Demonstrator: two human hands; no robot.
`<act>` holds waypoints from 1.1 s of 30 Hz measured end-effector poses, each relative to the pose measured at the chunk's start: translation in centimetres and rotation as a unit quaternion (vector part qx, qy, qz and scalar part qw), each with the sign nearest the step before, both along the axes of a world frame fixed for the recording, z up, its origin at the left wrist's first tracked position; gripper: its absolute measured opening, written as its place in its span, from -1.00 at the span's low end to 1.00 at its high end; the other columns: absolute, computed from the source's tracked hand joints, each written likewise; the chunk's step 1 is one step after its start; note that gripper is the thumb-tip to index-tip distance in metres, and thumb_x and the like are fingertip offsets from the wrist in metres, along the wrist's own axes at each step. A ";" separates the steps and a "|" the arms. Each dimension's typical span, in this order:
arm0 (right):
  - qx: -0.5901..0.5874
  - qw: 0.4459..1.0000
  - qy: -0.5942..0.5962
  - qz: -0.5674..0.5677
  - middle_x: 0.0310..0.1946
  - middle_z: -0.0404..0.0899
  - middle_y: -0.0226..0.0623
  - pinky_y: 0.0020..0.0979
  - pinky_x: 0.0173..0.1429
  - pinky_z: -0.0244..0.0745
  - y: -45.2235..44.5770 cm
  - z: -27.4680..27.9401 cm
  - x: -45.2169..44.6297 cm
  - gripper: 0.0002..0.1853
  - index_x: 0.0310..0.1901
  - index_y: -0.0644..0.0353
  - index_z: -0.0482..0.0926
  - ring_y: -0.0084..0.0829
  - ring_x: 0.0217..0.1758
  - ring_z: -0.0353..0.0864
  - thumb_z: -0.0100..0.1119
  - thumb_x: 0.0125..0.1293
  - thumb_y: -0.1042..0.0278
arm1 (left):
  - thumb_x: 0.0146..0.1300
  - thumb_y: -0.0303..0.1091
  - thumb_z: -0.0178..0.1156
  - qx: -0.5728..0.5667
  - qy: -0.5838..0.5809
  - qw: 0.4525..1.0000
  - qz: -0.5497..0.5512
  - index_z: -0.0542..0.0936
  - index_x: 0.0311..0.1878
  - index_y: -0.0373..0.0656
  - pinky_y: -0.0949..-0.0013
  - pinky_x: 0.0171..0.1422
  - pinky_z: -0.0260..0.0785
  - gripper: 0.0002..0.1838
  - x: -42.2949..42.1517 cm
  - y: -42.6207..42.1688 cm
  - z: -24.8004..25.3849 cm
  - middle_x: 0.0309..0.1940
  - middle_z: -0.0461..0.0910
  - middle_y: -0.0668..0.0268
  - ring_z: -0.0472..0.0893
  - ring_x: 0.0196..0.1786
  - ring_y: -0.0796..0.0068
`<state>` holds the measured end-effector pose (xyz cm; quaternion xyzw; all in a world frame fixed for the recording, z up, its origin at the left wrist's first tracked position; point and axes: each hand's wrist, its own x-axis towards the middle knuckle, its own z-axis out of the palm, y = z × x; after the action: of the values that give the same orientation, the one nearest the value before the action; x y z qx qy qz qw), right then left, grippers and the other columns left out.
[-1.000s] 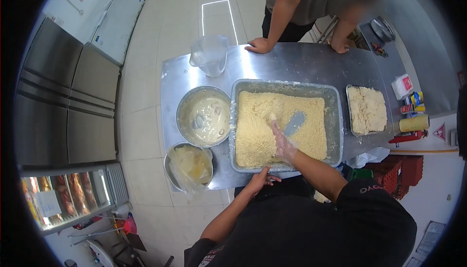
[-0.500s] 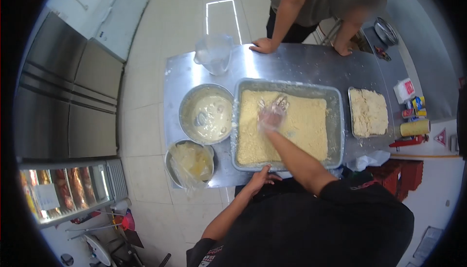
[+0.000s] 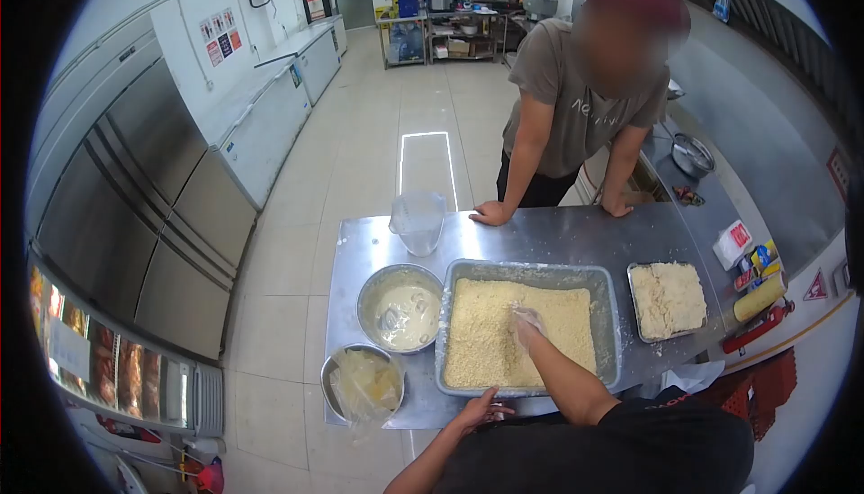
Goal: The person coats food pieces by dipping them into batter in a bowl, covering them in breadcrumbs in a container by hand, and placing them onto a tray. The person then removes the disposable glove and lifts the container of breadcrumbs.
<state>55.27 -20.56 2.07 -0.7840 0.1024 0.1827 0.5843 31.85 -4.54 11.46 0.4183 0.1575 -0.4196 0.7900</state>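
Observation:
A grey plastic tub [image 3: 615, 341] holds a bed of pale yellow crumbs [image 3: 477, 332], with a hollow near the middle. My right hand [image 3: 529, 325], in a clear plastic glove, reaches into that hollow. Its fingertips are sunk in the crumbs, so I cannot see whether they close on anything. At the tub's near rim is my left hand [image 3: 477, 411], bare, thumb against the rim and fingers bent below it. Left of the tub stands a metal bowl [image 3: 362, 314] of creamy batter [image 3: 400, 314]. Nearer me, another metal bowl [image 3: 331, 395] contains a plastic bag [image 3: 364, 390] and something yellowish.
A clear pitcher [image 3: 418, 224] stands at the table's far left. To the right lies a metal tray [image 3: 637, 305] heaped with pale crumbly food [image 3: 670, 300]. Across the steel table [image 3: 540, 235], a person [image 3: 576, 116] leans with both hands on its edge.
My view has tilted up, showing more of the room. My right hand has turned downward, its fingers now in the crumbs. My left hand stays at the tub's rim.

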 end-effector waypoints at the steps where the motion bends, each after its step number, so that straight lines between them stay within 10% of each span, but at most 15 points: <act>1: 0.123 0.990 0.038 -0.050 0.07 0.43 -0.22 -0.20 -0.03 0.45 0.1 0.7 0.1 -0.47 0.10 0.22 0.41 -0.33 0.14 0.36 0.10 0.26 -0.03 | 0.40 0.16 -0.19 0.001 -0.019 1.000 0.001 0.35 0.22 -0.26 0.36 0.06 0.36 -0.35 -0.1 0.3 1.1 0.08 0.55 0.19 0.55 0.08 0.41; 4: 0.137 0.957 0.165 -0.194 0.08 0.43 -0.28 -0.18 0.00 0.44 1.9 11.8 -2.0 -0.49 0.12 0.19 0.41 -0.32 0.15 0.35 0.12 0.28 0.01 | 0.42 0.16 -0.24 0.010 -0.076 0.994 -0.074 0.22 0.34 -0.29 0.31 0.26 0.25 -0.30 -1.1 3.1 1.7 0.14 0.50 0.16 0.48 0.18 0.33; 10: 0.266 0.956 0.115 -0.033 0.05 0.45 -0.25 -0.14 -0.02 0.44 1.2 11.1 -1.7 -0.49 0.13 0.19 0.40 -0.33 0.12 0.41 0.13 0.28 0.00 | 0.43 0.08 -0.20 -0.029 -0.058 0.989 0.133 0.08 0.44 -0.11 0.21 0.34 0.21 -0.35 -8.5 10.6 3.1 0.13 0.48 0.03 0.44 0.24 0.19; 16: 0.068 0.976 -0.140 0.155 -0.08 0.49 -0.32 -0.30 -0.07 0.46 -1.5 1.4 2.0 -0.58 0.06 0.15 0.46 -0.41 -0.06 0.48 0.20 0.22 0.15 | 0.43 0.05 -0.21 -0.030 0.018 0.969 0.245 0.01 0.46 -0.02 0.19 0.32 0.23 -0.36 -19.4 15.4 -3.2 0.12 0.47 -0.03 0.43 0.22 0.07; 18: 0.108 0.988 -0.076 0.076 -0.12 0.51 -0.33 -0.30 -0.06 0.47 -2.0 -0.9 3.8 -0.59 0.04 0.13 0.48 -0.41 -0.11 0.50 0.21 0.20 0.14 | 0.38 0.01 -0.12 0.038 0.076 0.947 0.308 0.41 0.22 -0.06 0.14 0.03 0.38 -0.52 -22.6 14.0 -2.9 -0.12 0.62 0.16 0.60 -0.06 0.25; 22: -0.010 0.999 -0.031 0.034 -0.13 0.61 -0.18 -0.30 0.02 0.49 1.1 8.2 1.8 -0.49 0.00 0.18 0.54 -0.29 -0.09 0.59 0.24 0.09 0.01 | 0.39 0.05 -0.12 0.043 0.180 0.960 0.209 0.22 0.37 0.00 0.12 0.21 0.29 -0.43 -27.1 13.4 -6.1 0.00 0.57 0.11 0.53 0.10 0.19; 25: -0.408 0.887 -0.186 0.110 -0.11 0.60 -0.03 -0.20 0.06 0.47 2.9 15.9 0.8 -0.38 0.03 0.19 0.52 -0.11 -0.03 0.59 0.28 0.01 -0.09 | 0.40 0.05 -0.15 0.048 0.213 0.967 0.130 0.18 0.39 0.02 0.13 0.23 0.28 -0.43 -26.4 13.2 -7.7 0.01 0.56 0.10 0.52 0.12 0.19; 33: -0.405 0.894 -0.142 0.129 -0.05 0.57 0.04 -0.18 0.12 0.43 -0.4 21.8 -1.4 -0.31 0.06 0.24 0.52 -0.01 0.04 0.54 0.25 0.01 -0.16 | 0.43 0.05 -0.22 0.030 0.186 0.979 -0.083 0.06 0.44 0.05 0.18 0.27 0.24 -0.41 -21.0 12.6 -12.1 0.06 0.54 0.07 0.47 0.19 0.19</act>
<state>53.84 -20.95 23.91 -0.9768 -0.0182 0.0858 0.1954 10.81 8.03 -0.67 0.3684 0.2789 -0.5492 0.6963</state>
